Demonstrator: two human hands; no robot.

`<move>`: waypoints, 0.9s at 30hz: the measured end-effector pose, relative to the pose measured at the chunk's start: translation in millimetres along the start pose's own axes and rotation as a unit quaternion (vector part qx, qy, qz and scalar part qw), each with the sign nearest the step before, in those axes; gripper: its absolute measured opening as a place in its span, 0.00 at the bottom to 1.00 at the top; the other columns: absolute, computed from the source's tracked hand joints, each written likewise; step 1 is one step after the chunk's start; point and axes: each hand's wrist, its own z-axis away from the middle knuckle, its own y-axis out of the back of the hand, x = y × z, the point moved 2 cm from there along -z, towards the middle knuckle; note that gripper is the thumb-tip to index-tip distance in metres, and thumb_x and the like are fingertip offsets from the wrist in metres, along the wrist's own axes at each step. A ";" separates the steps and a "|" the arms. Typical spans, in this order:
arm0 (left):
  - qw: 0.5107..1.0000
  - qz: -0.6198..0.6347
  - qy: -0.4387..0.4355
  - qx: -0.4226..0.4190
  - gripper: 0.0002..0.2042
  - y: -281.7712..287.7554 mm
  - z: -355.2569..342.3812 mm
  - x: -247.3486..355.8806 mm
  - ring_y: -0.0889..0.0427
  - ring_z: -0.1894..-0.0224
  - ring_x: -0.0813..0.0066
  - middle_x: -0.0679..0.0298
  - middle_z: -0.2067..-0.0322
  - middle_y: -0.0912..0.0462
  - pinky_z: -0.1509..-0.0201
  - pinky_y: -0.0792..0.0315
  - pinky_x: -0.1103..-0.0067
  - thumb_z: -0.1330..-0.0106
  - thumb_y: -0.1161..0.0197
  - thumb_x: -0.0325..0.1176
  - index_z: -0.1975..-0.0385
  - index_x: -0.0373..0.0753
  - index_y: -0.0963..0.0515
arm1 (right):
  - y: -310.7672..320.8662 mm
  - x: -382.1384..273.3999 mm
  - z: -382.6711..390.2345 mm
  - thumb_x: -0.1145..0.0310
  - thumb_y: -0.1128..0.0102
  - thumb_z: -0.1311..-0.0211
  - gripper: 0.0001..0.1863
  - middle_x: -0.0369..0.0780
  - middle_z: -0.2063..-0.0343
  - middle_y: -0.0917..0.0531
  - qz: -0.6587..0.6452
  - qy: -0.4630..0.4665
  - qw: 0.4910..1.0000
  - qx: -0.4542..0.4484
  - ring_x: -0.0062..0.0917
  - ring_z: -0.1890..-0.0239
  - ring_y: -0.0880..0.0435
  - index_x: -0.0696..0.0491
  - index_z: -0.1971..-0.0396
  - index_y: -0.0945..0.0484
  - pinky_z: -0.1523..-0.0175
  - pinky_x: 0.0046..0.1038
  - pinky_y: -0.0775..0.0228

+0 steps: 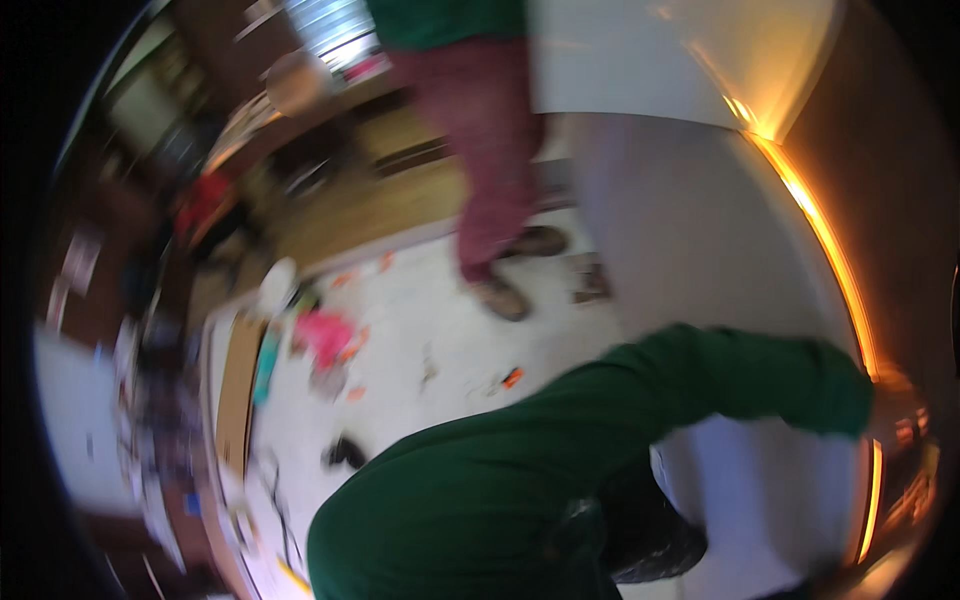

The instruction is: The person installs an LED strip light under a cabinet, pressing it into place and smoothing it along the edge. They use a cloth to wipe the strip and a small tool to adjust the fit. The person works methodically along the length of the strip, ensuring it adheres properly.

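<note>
A co-worker in a green sleeve [470, 480] bends across the lower middle. Their hand [895, 405] reaches a glowing amber strip [815, 205] along the edge between a pale grey panel [700, 230] and a brown surface [890, 170]. A white panel [650, 55] is above the strip. At the lower right edge, blurred skin [880, 570] lit orange may be my right hand; I cannot tell whose it is or whether its fingers are open or closed. My left hand is not in view.
Another person in maroon trousers [470, 130] stands at the top middle. Someone in red [205, 205] is farther left. The white floor [410, 300] holds pink scraps [325, 335], a cardboard strip [238, 390] and several small items. Counters [340, 95] and cabinets [85, 430] line the back and left.
</note>
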 end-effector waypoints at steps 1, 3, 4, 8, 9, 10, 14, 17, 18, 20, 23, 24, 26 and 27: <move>1.000 -0.018 0.007 -0.020 0.15 2.8 6.2 4.3 0.12 0.66 0.50 0.54 0.71 0.12 0.59 0.20 0.59 0.32 0.38 0.47 0.68 0.42 0.14 | 13.4 -0.6 12.8 0.46 0.45 0.21 0.28 0.43 0.59 0.14 -0.005 -0.009 1.000 -0.014 0.26 0.55 0.16 0.59 0.42 0.23 0.48 0.32 0.22; 0.992 -0.063 0.023 -0.107 0.15 15.5 17.1 8.2 0.12 0.64 0.49 0.54 0.69 0.12 0.57 0.20 0.59 0.31 0.37 0.47 0.66 0.42 0.14 | 26.8 -3.7 33.2 0.45 0.44 0.21 0.30 0.43 0.59 0.14 -0.035 -0.029 0.998 -0.037 0.25 0.54 0.16 0.59 0.41 0.23 0.48 0.31 0.22; 0.989 -0.073 0.025 -0.129 0.15 26.3 21.8 9.0 0.12 0.64 0.49 0.54 0.69 0.12 0.56 0.20 0.59 0.30 0.37 0.47 0.65 0.42 0.14 | 29.6 -7.3 41.9 0.45 0.44 0.21 0.30 0.42 0.59 0.14 -0.051 -0.038 0.997 -0.035 0.25 0.54 0.16 0.59 0.40 0.24 0.48 0.31 0.23; 0.964 -0.092 0.114 -0.220 0.19 65.2 30.8 27.2 0.12 0.60 0.47 0.51 0.65 0.10 0.51 0.21 0.56 0.29 0.41 0.49 0.56 0.41 0.11 | 10.6 -39.8 55.5 0.60 0.37 0.22 0.17 0.43 0.62 0.12 -0.067 -0.106 0.990 0.072 0.23 0.63 0.12 0.58 0.46 0.22 0.57 0.26 0.20; 0.955 -0.119 0.121 -0.243 0.22 71.6 28.9 34.4 0.13 0.59 0.45 0.48 0.63 0.11 0.50 0.21 0.57 0.28 0.44 0.50 0.57 0.38 0.11 | 11.1 -50.2 54.5 0.56 0.36 0.23 0.21 0.44 0.55 0.12 -0.056 -0.145 0.984 0.084 0.28 0.58 0.10 0.57 0.43 0.22 0.55 0.29 0.18; 0.940 -0.136 0.129 -0.285 0.22 75.8 25.6 41.6 0.13 0.59 0.46 0.47 0.63 0.11 0.49 0.21 0.58 0.27 0.45 0.49 0.55 0.37 0.12 | 8.5 -61.0 53.1 0.58 0.36 0.23 0.19 0.44 0.59 0.11 -0.036 -0.169 0.977 0.123 0.27 0.61 0.09 0.58 0.45 0.22 0.59 0.28 0.18; 0.886 -0.017 0.229 -0.402 0.26 71.3 -0.6 59.1 0.15 0.46 0.56 0.46 0.50 0.12 0.38 0.25 0.62 0.25 0.56 0.46 0.43 0.34 0.17 | 10.9 -95.3 37.2 0.58 0.36 0.23 0.19 0.41 0.58 0.13 -0.115 -0.191 0.956 0.191 0.26 0.61 0.10 0.58 0.46 0.21 0.60 0.27 0.18; 0.872 0.158 0.220 -0.408 0.31 50.2 -23.2 68.3 0.22 0.34 0.55 0.47 0.39 0.17 0.26 0.34 0.61 0.23 0.64 0.47 0.41 0.31 0.18 | 18.6 -105.2 31.3 0.63 0.38 0.24 0.14 0.39 0.60 0.13 -0.171 -0.210 0.934 0.234 0.24 0.65 0.11 0.59 0.50 0.21 0.65 0.25 0.18; 0.853 0.167 0.191 -0.456 0.33 40.2 -31.2 71.6 0.30 0.27 0.55 0.48 0.31 0.25 0.20 0.44 0.60 0.22 0.70 0.47 0.35 0.30 0.23 | 22.3 -108.3 30.6 0.64 0.38 0.24 0.13 0.39 0.61 0.14 -0.165 -0.169 0.931 0.280 0.23 0.66 0.11 0.59 0.50 0.21 0.65 0.25 0.19; 0.828 0.198 0.190 -0.490 0.33 11.2 -46.0 82.9 0.29 0.28 0.56 0.48 0.30 0.25 0.20 0.43 0.60 0.22 0.71 0.47 0.32 0.32 0.26 | 26.9 -112.5 33.7 0.65 0.38 0.24 0.13 0.38 0.62 0.15 -0.159 -0.153 0.915 0.338 0.23 0.67 0.12 0.60 0.51 0.21 0.66 0.24 0.19; 0.779 0.278 0.215 -0.520 0.29 -20.1 -61.1 99.5 0.28 0.30 0.63 0.54 0.30 0.25 0.24 0.39 0.64 0.20 0.64 0.47 0.27 0.36 0.33 | 30.2 -121.5 40.1 0.70 0.37 0.26 0.12 0.41 0.61 0.15 -0.134 -0.104 0.909 0.380 0.22 0.65 0.13 0.61 0.50 0.21 0.66 0.25 0.19; 0.771 0.313 0.222 -0.509 0.27 -28.8 -61.3 104.0 0.27 0.31 0.65 0.55 0.32 0.25 0.25 0.38 0.66 0.19 0.61 0.46 0.29 0.37 0.31 | 30.4 -124.0 41.4 0.71 0.37 0.26 0.12 0.42 0.62 0.15 -0.119 -0.098 0.908 0.390 0.23 0.65 0.13 0.61 0.49 0.21 0.66 0.25 0.19; 0.756 0.377 0.243 -0.477 0.23 -42.8 -60.5 109.9 0.26 0.33 0.68 0.59 0.34 0.23 0.29 0.35 0.70 0.18 0.55 0.46 0.33 0.40 0.28 | 30.9 -128.7 42.6 0.72 0.38 0.26 0.11 0.45 0.58 0.14 -0.088 -0.095 0.907 0.400 0.26 0.60 0.13 0.62 0.50 0.21 0.57 0.27 0.19; 0.755 0.393 0.237 -0.469 0.22 -47.5 -60.5 111.0 0.26 0.34 0.69 0.60 0.34 0.23 0.29 0.34 0.70 0.18 0.54 0.45 0.34 0.41 0.27 | 30.4 -131.5 42.0 0.73 0.38 0.27 0.11 0.46 0.57 0.13 -0.066 -0.077 0.914 0.394 0.28 0.58 0.13 0.62 0.50 0.21 0.54 0.29 0.20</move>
